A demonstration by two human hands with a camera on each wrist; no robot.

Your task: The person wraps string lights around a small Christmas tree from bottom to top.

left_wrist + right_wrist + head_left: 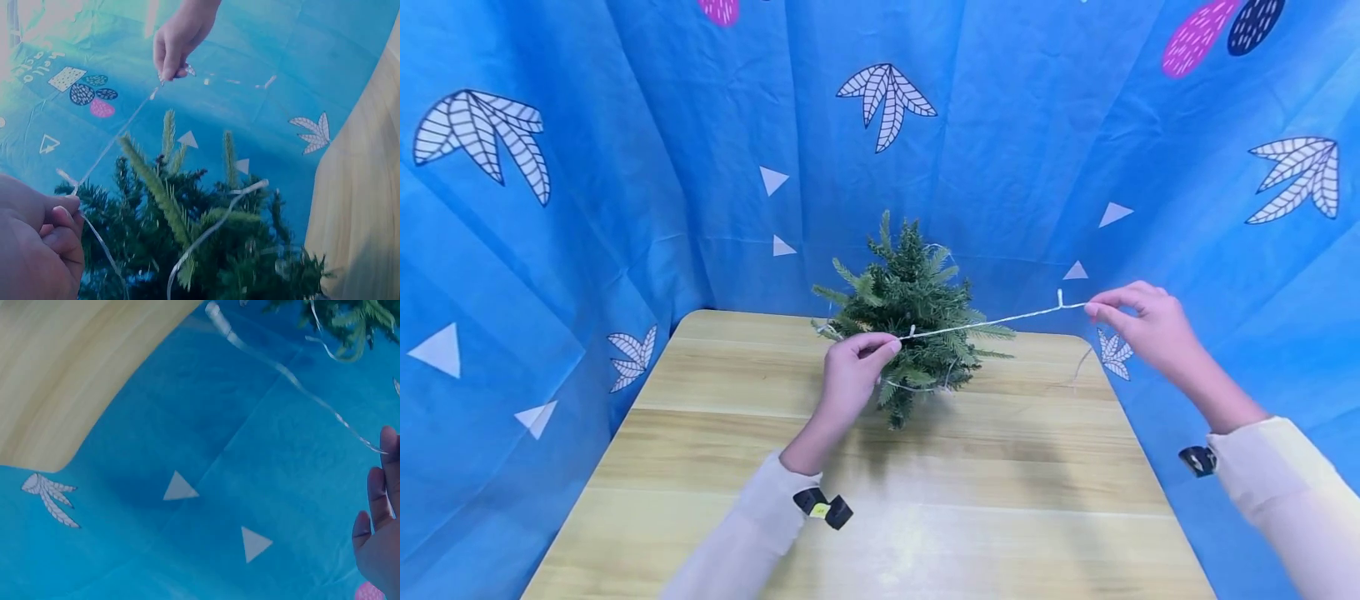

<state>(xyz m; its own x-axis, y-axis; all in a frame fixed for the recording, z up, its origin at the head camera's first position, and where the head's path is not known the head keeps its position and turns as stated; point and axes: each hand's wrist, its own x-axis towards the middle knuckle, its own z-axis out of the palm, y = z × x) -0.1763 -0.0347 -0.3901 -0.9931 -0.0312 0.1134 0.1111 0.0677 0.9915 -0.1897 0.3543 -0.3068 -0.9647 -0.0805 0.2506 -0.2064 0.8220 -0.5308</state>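
A small artificial Christmas tree [917,292] stands toward the back of the wooden table. Stretched in front of it is a string of lights [1000,321], a thin pale cord with small clear bulbs. My left hand [853,371] pinches the cord close to the tree's front, right beside one bulb. Out to the right and a little higher, my right hand [1142,321] pinches the same cord between thumb and fingertip. From the right hand a loose end hangs down, seen as a bulb-tipped tail [281,369] in the right wrist view. More cord [212,231] runs over the branches.
The light wooden table [715,467] has its back edge near a blue patterned curtain [1000,125], which surrounds it at the back and sides. Both sleeves carry dark wrist straps [823,507].
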